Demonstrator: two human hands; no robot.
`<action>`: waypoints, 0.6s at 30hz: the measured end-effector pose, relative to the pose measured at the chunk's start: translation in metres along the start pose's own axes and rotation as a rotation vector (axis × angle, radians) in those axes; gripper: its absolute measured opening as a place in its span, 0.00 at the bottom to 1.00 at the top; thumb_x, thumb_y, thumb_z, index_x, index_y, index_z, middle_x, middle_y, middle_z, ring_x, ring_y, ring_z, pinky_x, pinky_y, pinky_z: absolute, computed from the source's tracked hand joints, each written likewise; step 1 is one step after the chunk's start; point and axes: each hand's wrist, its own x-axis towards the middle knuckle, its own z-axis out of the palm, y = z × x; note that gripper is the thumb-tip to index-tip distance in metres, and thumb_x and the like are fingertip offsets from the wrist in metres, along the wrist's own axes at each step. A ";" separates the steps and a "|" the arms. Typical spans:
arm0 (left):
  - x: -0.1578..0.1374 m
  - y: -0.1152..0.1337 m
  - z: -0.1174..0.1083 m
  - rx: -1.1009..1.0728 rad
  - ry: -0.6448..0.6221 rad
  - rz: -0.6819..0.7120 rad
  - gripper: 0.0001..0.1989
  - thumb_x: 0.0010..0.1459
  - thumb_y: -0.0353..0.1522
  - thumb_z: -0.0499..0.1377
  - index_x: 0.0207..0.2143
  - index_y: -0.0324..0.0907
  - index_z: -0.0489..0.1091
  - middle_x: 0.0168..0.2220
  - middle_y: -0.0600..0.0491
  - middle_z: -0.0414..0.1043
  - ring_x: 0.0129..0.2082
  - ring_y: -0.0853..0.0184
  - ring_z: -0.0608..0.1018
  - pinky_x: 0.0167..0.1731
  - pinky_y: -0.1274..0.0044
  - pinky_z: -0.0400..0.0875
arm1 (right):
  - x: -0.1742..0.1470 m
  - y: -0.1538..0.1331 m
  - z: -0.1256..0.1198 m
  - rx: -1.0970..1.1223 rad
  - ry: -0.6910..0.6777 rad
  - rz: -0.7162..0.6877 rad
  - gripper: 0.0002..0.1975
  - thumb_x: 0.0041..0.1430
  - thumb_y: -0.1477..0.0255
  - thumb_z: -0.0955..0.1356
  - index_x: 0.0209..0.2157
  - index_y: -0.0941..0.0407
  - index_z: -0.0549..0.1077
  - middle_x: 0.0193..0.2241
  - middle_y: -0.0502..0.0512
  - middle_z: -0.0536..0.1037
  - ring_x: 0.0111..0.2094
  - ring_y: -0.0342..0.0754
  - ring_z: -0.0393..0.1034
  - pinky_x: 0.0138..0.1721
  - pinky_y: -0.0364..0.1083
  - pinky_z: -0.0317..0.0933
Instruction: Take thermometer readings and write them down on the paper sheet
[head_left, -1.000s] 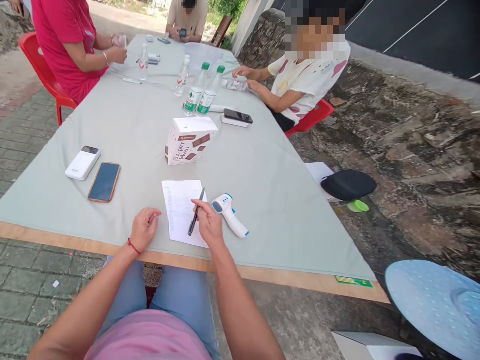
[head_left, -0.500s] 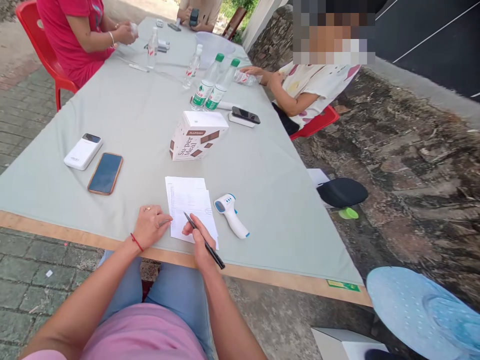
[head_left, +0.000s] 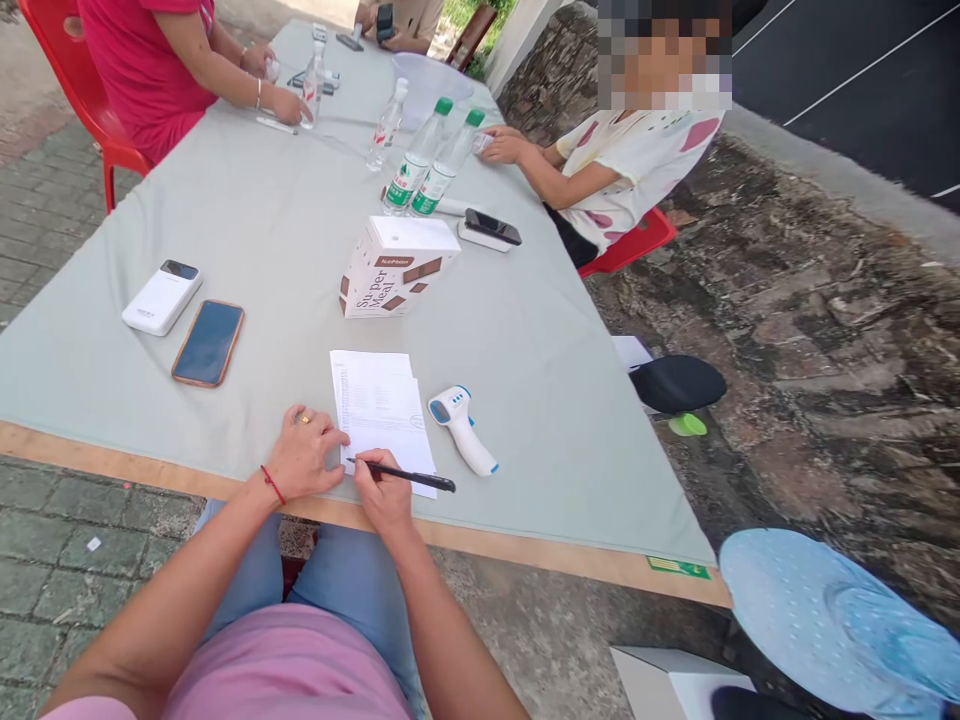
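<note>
Sheets of printed paper (head_left: 379, 395) lie near the table's front edge. My right hand (head_left: 384, 497) is closed around a black pen (head_left: 420, 480), its tip at the lower left of the top sheet. My left hand (head_left: 306, 452), with a ring and a red string bracelet, rests at the sheets' left edge, fingers apart and fingertips touching the paper. Just right of the sheets lies a white and blue infrared thermometer (head_left: 463, 430). Behind them stands a white and brown box (head_left: 401, 268) marked Super Meal.
Left of me lie a phone (head_left: 209, 343) and a white power bank (head_left: 163, 297). Bottles with green caps (head_left: 409, 165) stand behind the box, beside another phone (head_left: 491, 227). Several people sit around the far part of the table. A blue sun hat (head_left: 817, 610) is at the lower right.
My right hand has moved down and left across the paper, and the pen now lies flatter. The person in red has reached to a bottle. The person at right has shifted their hands.
</note>
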 end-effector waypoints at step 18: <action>-0.001 0.000 0.001 0.006 0.000 -0.003 0.13 0.52 0.37 0.61 0.41 0.45 0.74 0.36 0.51 0.69 0.39 0.61 0.69 0.54 0.60 0.52 | -0.001 0.011 0.000 -0.127 -0.058 -0.203 0.05 0.57 0.70 0.63 0.30 0.54 0.70 0.23 0.48 0.72 0.23 0.44 0.65 0.27 0.44 0.61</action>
